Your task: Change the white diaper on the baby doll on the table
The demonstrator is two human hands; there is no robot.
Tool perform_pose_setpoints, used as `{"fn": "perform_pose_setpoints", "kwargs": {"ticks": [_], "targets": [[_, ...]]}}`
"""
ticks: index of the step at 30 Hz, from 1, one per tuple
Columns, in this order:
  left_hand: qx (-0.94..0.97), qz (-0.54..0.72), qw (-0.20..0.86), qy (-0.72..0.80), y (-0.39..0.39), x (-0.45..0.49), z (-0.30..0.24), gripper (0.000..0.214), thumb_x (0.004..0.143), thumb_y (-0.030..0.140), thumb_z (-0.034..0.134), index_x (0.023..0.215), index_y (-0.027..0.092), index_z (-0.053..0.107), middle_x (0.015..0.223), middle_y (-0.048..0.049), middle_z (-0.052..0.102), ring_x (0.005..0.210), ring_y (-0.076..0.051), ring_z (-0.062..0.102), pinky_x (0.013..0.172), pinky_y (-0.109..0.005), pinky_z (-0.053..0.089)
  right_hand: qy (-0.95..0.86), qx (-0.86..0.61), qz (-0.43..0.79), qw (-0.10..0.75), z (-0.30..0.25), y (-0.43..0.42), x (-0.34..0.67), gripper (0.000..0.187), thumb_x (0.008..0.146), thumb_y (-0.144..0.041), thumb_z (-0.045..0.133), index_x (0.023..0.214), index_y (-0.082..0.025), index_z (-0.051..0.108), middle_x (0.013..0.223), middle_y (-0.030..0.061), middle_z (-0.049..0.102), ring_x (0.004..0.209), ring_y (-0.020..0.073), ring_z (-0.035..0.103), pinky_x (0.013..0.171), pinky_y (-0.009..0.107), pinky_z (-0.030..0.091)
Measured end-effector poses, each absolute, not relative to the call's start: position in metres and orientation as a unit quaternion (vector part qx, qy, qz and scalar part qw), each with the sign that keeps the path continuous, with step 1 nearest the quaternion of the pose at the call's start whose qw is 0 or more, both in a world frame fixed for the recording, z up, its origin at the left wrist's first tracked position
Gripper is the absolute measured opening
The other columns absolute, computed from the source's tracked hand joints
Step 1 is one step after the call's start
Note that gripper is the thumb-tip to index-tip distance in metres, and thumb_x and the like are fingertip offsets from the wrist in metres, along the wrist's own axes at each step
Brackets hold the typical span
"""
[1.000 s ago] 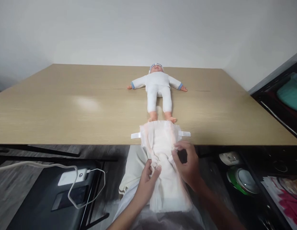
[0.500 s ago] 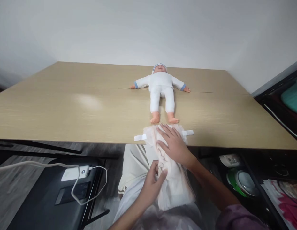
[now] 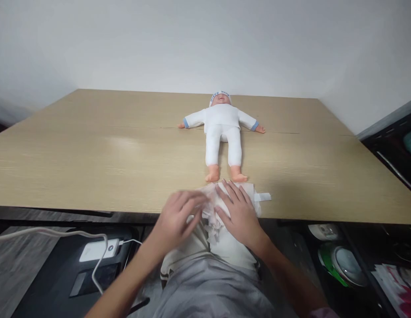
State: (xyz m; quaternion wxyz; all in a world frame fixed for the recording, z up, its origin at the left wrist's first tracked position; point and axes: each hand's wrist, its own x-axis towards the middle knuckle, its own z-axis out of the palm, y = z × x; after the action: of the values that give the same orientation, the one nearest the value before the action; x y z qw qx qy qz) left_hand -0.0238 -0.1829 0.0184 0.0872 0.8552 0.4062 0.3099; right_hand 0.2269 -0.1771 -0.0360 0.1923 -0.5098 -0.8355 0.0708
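Note:
A baby doll [image 3: 222,132] in a white suit and cap lies on its back on the wooden table [image 3: 93,159], feet toward me. A white diaper [image 3: 249,193] lies at the table's near edge, just below the doll's feet, partly hanging toward my lap. My right hand [image 3: 240,212] lies flat on the diaper with fingers stretched out. My left hand [image 3: 177,218] is over the diaper's left side, blurred by motion, its fingers extended. One white tab [image 3: 265,196] sticks out to the right.
A dark chair or case [image 3: 59,274] with a white charger [image 3: 96,249] and cable stands at lower left. Shelves with bowls [image 3: 340,258] and coloured items are at lower right. A white wall is behind the table.
My left hand has let go of the diaper's lower part and moved up to the table edge. The right hand stays pressed flat on it. The view has shifted slightly downward.

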Motion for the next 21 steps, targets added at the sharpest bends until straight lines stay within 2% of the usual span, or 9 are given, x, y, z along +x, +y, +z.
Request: {"fn": "perform_pose_setpoints", "kwargs": {"ticks": [3, 6, 9, 13, 17, 19, 21], "targets": [[0.879, 0.222, -0.033, 0.420, -0.107, -0.024, 0.028, 0.049, 0.110, 0.013, 0.054, 0.158, 0.018, 0.058, 0.159, -0.0188, 0.065, 0.136, -0.036, 0.063, 0.113, -0.051, 0.051, -0.834, -0.511, 0.075, 0.197, -0.036, -0.177, 0.226, 0.060, 0.118, -0.045, 0.050, 0.174, -0.025, 0.049, 0.184, 0.0089, 0.041, 0.171, 0.0323, 0.037, 0.140, 0.062, 0.033], [0.916, 0.112, -0.077, 0.378, -0.046, -0.009, 0.027, 0.072, 0.105, 0.006, 0.054, 0.174, 0.023, 0.044, 0.180, -0.0184, 0.044, 0.153, -0.041, 0.054, 0.118, -0.054, 0.049, -0.831, -0.513, 0.079, 0.199, -0.036, -0.177, 0.225, 0.060, 0.117, -0.045, 0.051, 0.174, -0.026, 0.047, 0.184, 0.0094, 0.040, 0.171, 0.0325, 0.038, 0.140, 0.063, 0.032], [0.951, 0.032, -0.085, 0.295, -0.016, 0.009, 0.027, 0.100, 0.093, 0.002, 0.068, 0.181, 0.033, 0.031, 0.187, -0.0128, 0.033, 0.162, -0.040, 0.046, 0.126, -0.053, 0.043, -0.829, -0.517, 0.086, 0.196, -0.035, -0.177, 0.225, 0.060, 0.117, -0.045, 0.051, 0.173, -0.025, 0.049, 0.183, 0.0100, 0.042, 0.171, 0.0323, 0.038, 0.140, 0.062, 0.031], [0.970, -0.010, -0.081, 0.231, -0.006, 0.026, 0.032, 0.124, 0.077, 0.005, 0.087, 0.181, 0.035, 0.027, 0.192, -0.0116, 0.020, 0.168, -0.043, 0.037, 0.133, -0.053, 0.035, -0.829, -0.515, 0.092, 0.196, -0.032, -0.178, 0.225, 0.059, 0.117, -0.045, 0.051, 0.173, -0.025, 0.049, 0.183, 0.0094, 0.042, 0.171, 0.0322, 0.038, 0.140, 0.061, 0.031], [0.981, 0.013, -0.052, 0.188, -0.001, 0.034, 0.031, 0.116, 0.072, 0.001, 0.085, 0.174, 0.035, 0.042, 0.191, -0.0074, 0.024, 0.169, -0.041, 0.036, 0.133, -0.052, 0.034, -0.831, -0.512, 0.091, 0.200, -0.032, -0.178, 0.226, 0.059, 0.117, -0.045, 0.051, 0.173, -0.025, 0.050, 0.183, 0.0087, 0.044, 0.172, 0.0320, 0.036, 0.141, 0.061, 0.030], [0.985, 0.028, -0.048, 0.165, 0.001, 0.038, 0.028, 0.101, 0.075, 0.001, 0.080, 0.166, 0.035, 0.052, 0.189, -0.0038, 0.031, 0.166, -0.039, 0.039, 0.131, -0.050, 0.035, -0.831, -0.511, 0.092, 0.199, -0.032, -0.178, 0.226, 0.058, 0.117, -0.045, 0.051, 0.172, -0.024, 0.051, 0.183, 0.0086, 0.044, 0.171, 0.0321, 0.037, 0.141, 0.061, 0.030], [0.987, 0.046, -0.045, 0.149, 0.003, 0.043, 0.026, 0.075, 0.084, 0.005, 0.076, 0.153, 0.033, 0.063, 0.181, -0.0034, 0.046, 0.158, -0.038, 0.047, 0.125, -0.049, 0.038, -0.832, -0.510, 0.094, 0.197, -0.032, -0.178, 0.225, 0.059, 0.117, -0.045, 0.051, 0.172, -0.024, 0.050, 0.183, 0.0085, 0.043, 0.171, 0.0321, 0.037, 0.140, 0.061, 0.031]]}}
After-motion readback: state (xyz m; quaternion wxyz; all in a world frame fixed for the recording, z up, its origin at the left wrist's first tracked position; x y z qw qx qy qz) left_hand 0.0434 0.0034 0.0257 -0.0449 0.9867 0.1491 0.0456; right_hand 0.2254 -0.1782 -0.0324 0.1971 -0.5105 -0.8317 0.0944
